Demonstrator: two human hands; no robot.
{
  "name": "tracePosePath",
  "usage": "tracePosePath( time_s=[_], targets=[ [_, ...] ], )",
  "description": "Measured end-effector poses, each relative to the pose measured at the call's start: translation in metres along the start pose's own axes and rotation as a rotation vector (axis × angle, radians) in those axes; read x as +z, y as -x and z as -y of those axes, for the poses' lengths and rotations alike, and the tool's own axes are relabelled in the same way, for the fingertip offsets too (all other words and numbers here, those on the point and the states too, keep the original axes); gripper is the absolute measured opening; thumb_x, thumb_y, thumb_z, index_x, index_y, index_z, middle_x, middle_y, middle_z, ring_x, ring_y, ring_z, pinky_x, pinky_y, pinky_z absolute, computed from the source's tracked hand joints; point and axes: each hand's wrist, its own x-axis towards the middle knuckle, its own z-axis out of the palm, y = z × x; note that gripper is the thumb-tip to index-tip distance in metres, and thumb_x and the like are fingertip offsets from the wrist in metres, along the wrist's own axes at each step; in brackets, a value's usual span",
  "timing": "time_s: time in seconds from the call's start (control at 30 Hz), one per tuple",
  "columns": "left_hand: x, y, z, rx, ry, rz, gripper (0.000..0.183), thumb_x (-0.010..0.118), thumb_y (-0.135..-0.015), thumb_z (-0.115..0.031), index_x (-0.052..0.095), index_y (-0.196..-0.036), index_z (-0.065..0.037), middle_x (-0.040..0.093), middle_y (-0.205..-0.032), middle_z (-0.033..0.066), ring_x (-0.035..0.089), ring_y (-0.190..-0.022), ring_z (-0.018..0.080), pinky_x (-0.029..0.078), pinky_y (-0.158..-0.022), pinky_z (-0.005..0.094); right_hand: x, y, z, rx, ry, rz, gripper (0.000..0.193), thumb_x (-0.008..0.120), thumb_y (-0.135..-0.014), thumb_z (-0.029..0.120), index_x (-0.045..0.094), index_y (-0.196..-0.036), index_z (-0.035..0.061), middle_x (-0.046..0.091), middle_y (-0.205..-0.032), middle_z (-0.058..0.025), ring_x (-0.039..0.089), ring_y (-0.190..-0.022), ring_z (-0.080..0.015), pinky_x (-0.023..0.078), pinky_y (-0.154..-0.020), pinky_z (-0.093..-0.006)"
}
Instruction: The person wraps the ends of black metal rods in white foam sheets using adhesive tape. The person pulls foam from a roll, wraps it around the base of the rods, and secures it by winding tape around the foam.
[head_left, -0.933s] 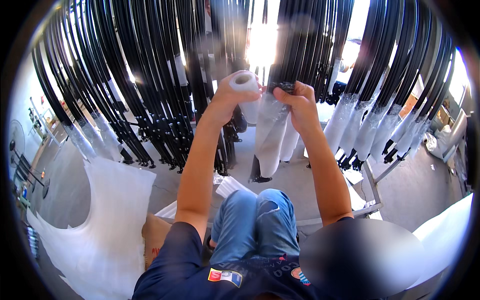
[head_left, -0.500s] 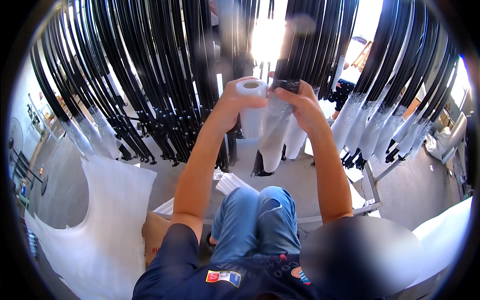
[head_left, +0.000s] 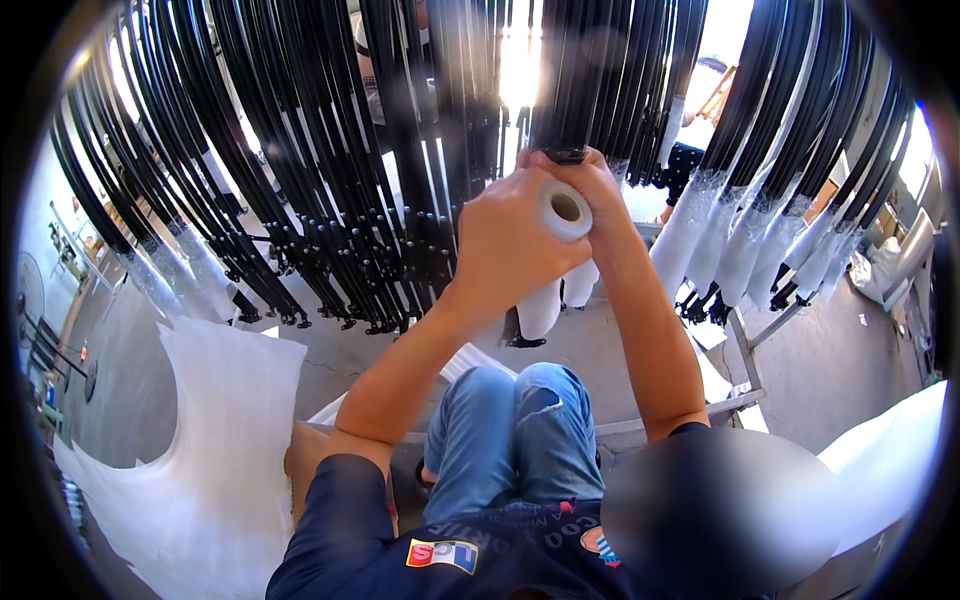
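Note:
My left hand [head_left: 515, 235] is closed around a roll of clear stretch film [head_left: 567, 212], its hollow core facing up toward me. It holds the roll in front of a hanging bundle of black metal tubes [head_left: 568, 105]. Closed on that bundle behind the roll is my right hand [head_left: 592, 182], partly covered by the left hand and the roll. Below both hands shows the white foam wrap [head_left: 540, 312] around the bundle's lower end, with a dark tip sticking out under it. The stretch of film between roll and bundle is hidden.
Rows of bare black tubes [head_left: 310, 180] hang at the left. Several foam-and-film-wrapped bundles [head_left: 735, 255] hang at the right above a metal frame [head_left: 745, 370]. White foam sheets [head_left: 230, 410] lie at my left beside a cardboard box [head_left: 305, 460]. Another person [head_left: 685, 165] is partly visible beyond.
My left hand has brought the film roll rightward across the front of the bundle and tipped its core toward me. My right hand has shifted slightly up and left, now partly behind the roll.

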Motion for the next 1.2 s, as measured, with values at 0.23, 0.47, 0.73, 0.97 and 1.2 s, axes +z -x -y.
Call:
tracePosePath(
  time_s=[0.23,0.47,0.73,0.97,1.2],
  targets=[
    [0.026,0.025,-0.008,0.126,0.169,0.430,0.046,0.073,-0.052,-0.025,0.055,-0.089,-0.005,0.060,-0.076,0.0121,0.060,-0.068,0.0265,0.048,-0.064,0.0322,-0.010,-0.003,0.003,-0.035,0.215,0.157,0.023,0.061,-0.077,0.027,0.061,-0.076,0.0045,0.061,-0.071,-0.0067,0.059,-0.073,-0.0155,0.046,-0.067,-0.0280],
    [0.055,0.133,-0.029,0.014,0.785,0.968,0.044,0.073,-0.057,-0.028,0.054,-0.090,-0.005,0.059,-0.080,0.0096,0.059,-0.073,0.0199,0.045,-0.067,0.0281,-0.040,-0.032,-0.020,0.070,-0.171,0.674,0.051,0.052,-0.078,0.049,0.057,-0.099,0.0024,0.061,-0.082,-0.0074,0.059,-0.084,-0.0211,0.044,-0.080,-0.0332],
    [0.065,0.150,0.002,-0.193,1.029,0.696,0.040,0.072,-0.058,-0.021,0.053,-0.088,-0.004,0.056,-0.077,0.0053,0.054,-0.071,0.0137,0.043,-0.066,0.0257,-0.052,-0.032,-0.046,0.025,-0.096,0.552,0.037,0.066,-0.066,0.025,0.056,-0.095,0.0039,0.059,-0.088,-0.0118,0.058,-0.082,-0.0228,0.046,-0.076,-0.0358],
    [0.069,0.131,0.024,-0.497,1.256,0.327,0.037,0.068,-0.060,-0.010,0.051,-0.092,-0.003,0.056,-0.080,0.0061,0.055,-0.077,0.0135,0.043,-0.071,0.0273,-0.060,-0.014,-0.071,-0.041,0.240,0.286,0.039,0.066,-0.069,0.021,0.053,-0.101,0.0031,0.061,-0.086,-0.0094,0.058,-0.084,-0.0191,0.045,-0.077,-0.0346],
    [0.078,0.190,0.031,-0.935,1.459,-0.060,0.050,0.063,-0.068,-0.021,0.037,-0.108,-0.006,0.051,-0.089,0.0102,0.053,-0.085,0.0204,0.043,-0.077,0.0311,-0.076,0.135,-0.139,-0.028,0.558,-0.181,0.024,0.047,-0.086,0.010,0.049,-0.107,-0.0007,0.055,-0.096,-0.0086,0.052,-0.087,-0.0137,0.042,-0.077,-0.0249]
  ],
)
